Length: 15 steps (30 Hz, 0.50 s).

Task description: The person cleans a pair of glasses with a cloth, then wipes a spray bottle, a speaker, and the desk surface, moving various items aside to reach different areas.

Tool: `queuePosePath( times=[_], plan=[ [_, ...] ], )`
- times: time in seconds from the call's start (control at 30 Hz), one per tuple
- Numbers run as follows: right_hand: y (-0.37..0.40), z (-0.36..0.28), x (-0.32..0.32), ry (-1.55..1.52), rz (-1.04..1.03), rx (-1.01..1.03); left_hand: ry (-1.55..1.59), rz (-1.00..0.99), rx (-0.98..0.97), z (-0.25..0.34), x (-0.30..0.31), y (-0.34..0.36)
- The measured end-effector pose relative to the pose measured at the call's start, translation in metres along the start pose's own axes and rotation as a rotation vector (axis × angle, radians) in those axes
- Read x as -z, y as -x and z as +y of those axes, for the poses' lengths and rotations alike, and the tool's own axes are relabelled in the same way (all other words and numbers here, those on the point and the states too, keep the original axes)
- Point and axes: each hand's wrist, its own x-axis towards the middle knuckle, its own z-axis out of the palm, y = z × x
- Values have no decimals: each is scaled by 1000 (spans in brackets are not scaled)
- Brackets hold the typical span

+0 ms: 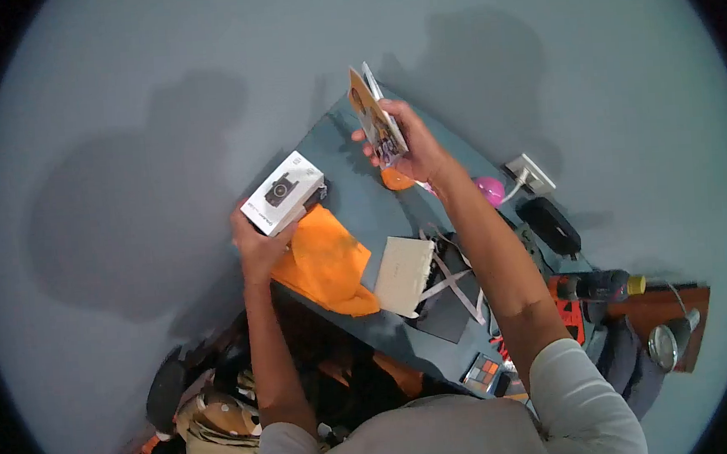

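My left hand (263, 243) is wrapped round the lower end of a white box (282, 192) with a dark camera pictured on it. The box is tilted above the far left part of the table, beside an orange cloth (324, 258). Higher up, my right hand (404, 145) grips a thin stack of booklets or cards (378, 118) with a brown and photo-like cover, held on edge. Just below that hand lies an orange round object (396, 179), partly covered by it.
On the grey-blue table (363, 214) are a cream notebook (405, 274), a dark bag with pale straps (447, 305) and a colour palette (481, 373). Right of my right arm are a pink ball (489, 190), a black case (549, 226) and a bottle (604, 285). Bags (217, 415) lie at lower left.
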Motion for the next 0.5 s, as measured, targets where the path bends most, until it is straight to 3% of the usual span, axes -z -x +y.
queuePosePath(
  times=[0.03, 0.1, 0.17, 0.2, 0.33, 0.43, 0.5],
  plan=[
    [15, -4, -1, -2, 15, 5, 65, -10, 59, 0, 2, -1],
    [46, -13, 4, -291, -202, 33, -70, -3, -19, -14, -1, -4],
    [80, -16, 8, -309, -94, 31, 160, -24, 55, 4, 0, -2],
    [96, -17, 13, -300, -55, 7, 213, -32, -24, -5, -1, -4],
    [163, 10, 38, -235, 128, -102, -47, -101, -57, -16, 7, -14],
    [218, 39, 44, -54, 217, -132, 150, -169, 15, -1, 8, -14],
    [253, 62, 64, -15, 193, -262, 179, -139, 70, 4, 8, -11]
  ],
)
